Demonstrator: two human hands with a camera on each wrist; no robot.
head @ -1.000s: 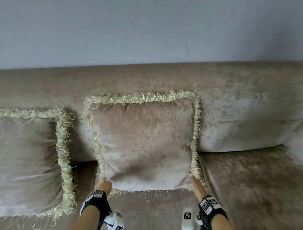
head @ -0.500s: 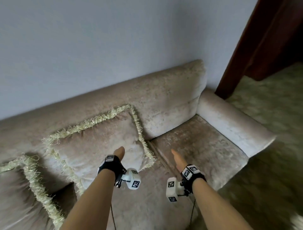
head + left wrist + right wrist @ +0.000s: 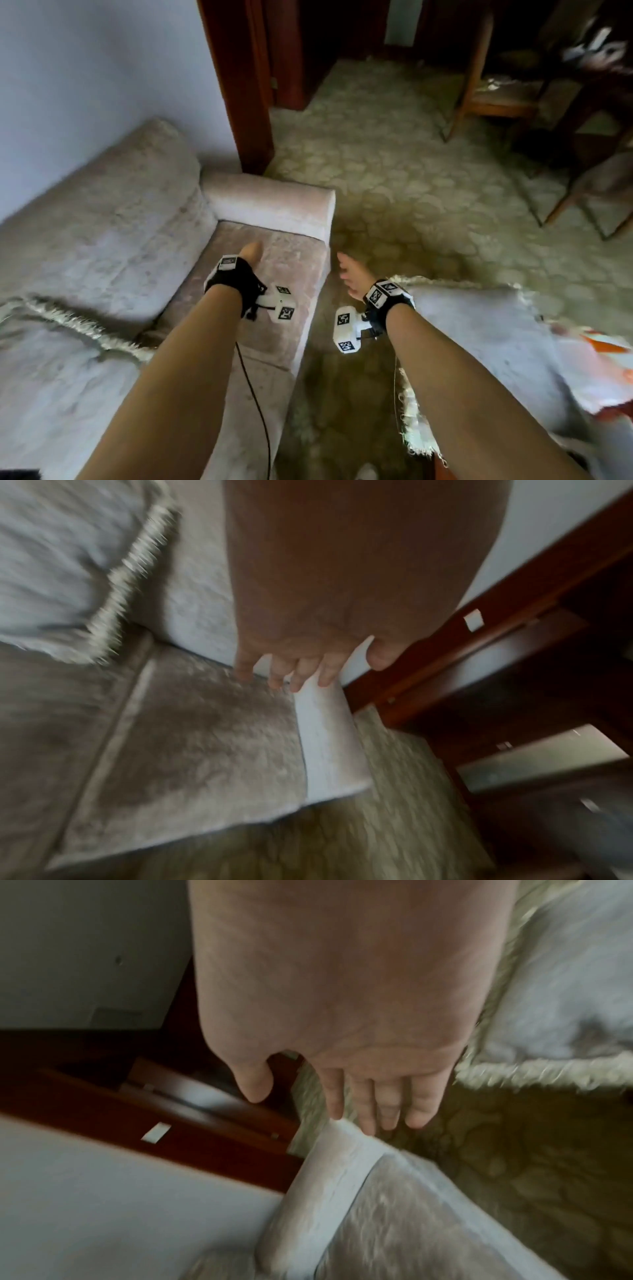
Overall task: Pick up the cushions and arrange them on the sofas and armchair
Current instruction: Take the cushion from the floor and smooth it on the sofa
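Both hands empty, fingers loose: left hand [image 3: 251,251] over the beige velvet sofa [image 3: 102,219]; right hand [image 3: 351,277] nearer the fringed grey-beige cushion [image 3: 479,342] lying on the patterned carpet [image 3: 394,164], to its right.

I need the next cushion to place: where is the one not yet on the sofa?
In the head view, the fringed cushion lies low on the right beside the right hand, off the sofa.

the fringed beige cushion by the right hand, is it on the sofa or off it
Off it: the fringed beige cushion lies on the patterned carpet, beside the right hand, apart from the beige sofa.
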